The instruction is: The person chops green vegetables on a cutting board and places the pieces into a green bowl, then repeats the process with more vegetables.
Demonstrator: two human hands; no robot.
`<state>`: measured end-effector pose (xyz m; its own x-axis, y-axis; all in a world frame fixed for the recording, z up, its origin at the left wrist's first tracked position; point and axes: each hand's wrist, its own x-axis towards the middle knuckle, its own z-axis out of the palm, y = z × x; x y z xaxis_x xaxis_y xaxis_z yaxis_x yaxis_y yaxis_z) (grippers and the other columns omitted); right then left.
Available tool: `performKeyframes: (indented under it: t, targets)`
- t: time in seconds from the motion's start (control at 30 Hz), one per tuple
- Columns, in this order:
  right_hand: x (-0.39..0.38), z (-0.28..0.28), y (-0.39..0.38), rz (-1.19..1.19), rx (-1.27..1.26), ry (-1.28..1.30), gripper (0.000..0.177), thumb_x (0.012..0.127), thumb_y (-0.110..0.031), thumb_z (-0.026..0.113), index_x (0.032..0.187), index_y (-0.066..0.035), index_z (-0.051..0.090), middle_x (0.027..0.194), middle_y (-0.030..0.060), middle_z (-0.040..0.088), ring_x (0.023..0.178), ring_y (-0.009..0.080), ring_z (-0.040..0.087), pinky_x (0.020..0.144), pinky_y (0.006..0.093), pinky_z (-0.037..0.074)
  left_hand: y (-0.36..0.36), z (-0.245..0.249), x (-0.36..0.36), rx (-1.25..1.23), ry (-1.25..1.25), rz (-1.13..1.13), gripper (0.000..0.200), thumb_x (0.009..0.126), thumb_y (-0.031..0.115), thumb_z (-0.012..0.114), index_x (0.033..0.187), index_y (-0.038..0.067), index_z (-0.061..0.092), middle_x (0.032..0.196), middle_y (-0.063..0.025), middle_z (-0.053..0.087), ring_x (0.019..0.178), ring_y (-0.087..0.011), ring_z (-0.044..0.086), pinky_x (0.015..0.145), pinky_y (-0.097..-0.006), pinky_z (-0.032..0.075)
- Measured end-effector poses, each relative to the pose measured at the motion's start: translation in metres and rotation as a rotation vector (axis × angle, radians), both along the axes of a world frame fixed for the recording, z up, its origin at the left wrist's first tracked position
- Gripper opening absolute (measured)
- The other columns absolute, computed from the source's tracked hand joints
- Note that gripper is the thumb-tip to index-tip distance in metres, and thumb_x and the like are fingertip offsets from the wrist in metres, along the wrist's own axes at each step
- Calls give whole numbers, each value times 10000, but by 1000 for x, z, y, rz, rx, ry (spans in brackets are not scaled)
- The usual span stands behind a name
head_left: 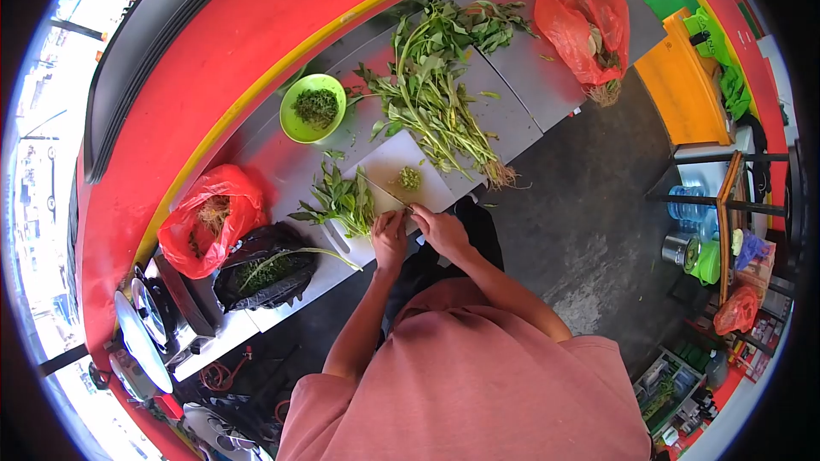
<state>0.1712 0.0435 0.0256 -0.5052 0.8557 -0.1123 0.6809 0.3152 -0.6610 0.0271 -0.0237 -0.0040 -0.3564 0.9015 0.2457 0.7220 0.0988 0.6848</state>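
My right hand (437, 229) is closed round the handle of a knife (389, 193), whose blade points up and left over a white cutting board (437, 194). Beside it, my left hand (390, 237) is closed on the stem ends of a bunch of leafy greens (343, 201); the fingers hide most of the stems. A small heap of chopped green stems (409, 177) lies on the board, just past the knife. Farther off stands a green bowl (291, 125) holding finely cut greens (316, 107).
A large pile of leafy stalks (436, 90) with roots covers the metal table (512, 124) ahead. Red plastic bags (583, 17) sit at the far right and left, and a black bag (286, 277) of greens is at left. Shelving (729, 222) stands at right.
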Motion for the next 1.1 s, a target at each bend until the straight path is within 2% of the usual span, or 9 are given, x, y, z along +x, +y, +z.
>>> performKeyframes:
  t: [0.1,0.17,0.23,0.3,0.5,0.73,0.9,1.1]
  targets:
    - [13,4,9,-19,-10,-67,348,1043,-407,501,1302,-203,613,699,206,683,644,419,687,559,517,554,2,4,2,38,-45,13,226,832,10,705,1051,40,749,987,-109,678,924,-312,651,811,-426,506]
    - [18,4,14,-38,-29,-37,353,1045,-407,496,1303,-197,614,709,214,685,653,427,684,566,525,551,4,10,4,69,-15,26,190,838,-4,714,1023,7,751,919,-145,684,821,-325,660,755,-416,522]
    - [22,5,16,-59,-53,-8,357,1048,-407,491,1304,-191,616,720,221,687,663,436,682,574,532,548,4,9,4,69,-25,34,187,838,-1,719,1021,12,753,926,-142,688,825,-321,662,759,-415,524]
    - [24,8,15,-43,-140,127,374,1052,-400,487,1326,-175,605,751,233,693,695,450,680,611,548,544,4,9,3,66,-34,40,183,838,3,725,1018,16,754,932,-140,692,829,-318,664,763,-414,525]
    - [26,27,-4,0,-243,60,399,1048,-406,493,1343,-159,599,812,235,704,760,456,684,676,552,545,5,4,2,52,-50,33,165,848,54,737,1012,57,752,953,-100,700,890,-305,657,795,-421,503]
    - [27,16,-21,-68,-247,82,376,1039,-399,516,1312,-166,629,797,242,703,742,465,681,669,562,550,4,0,-1,55,5,23,161,848,51,736,1008,58,750,942,-91,685,871,-299,645,773,-424,491]
    - [18,9,-23,-27,-128,-100,357,1044,-407,497,1317,-200,598,751,211,701,682,442,684,615,549,553,5,8,1,39,27,-7,189,826,-5,727,1013,13,739,911,-121,661,833,-314,635,745,-433,487]
    - [5,3,-16,-23,-97,-43,337,1048,-388,494,1332,-221,567,715,208,690,653,437,680,576,558,547,6,6,-2,43,20,-19,192,823,-12,729,1013,12,739,914,-127,668,810,-323,640,726,-424,501]
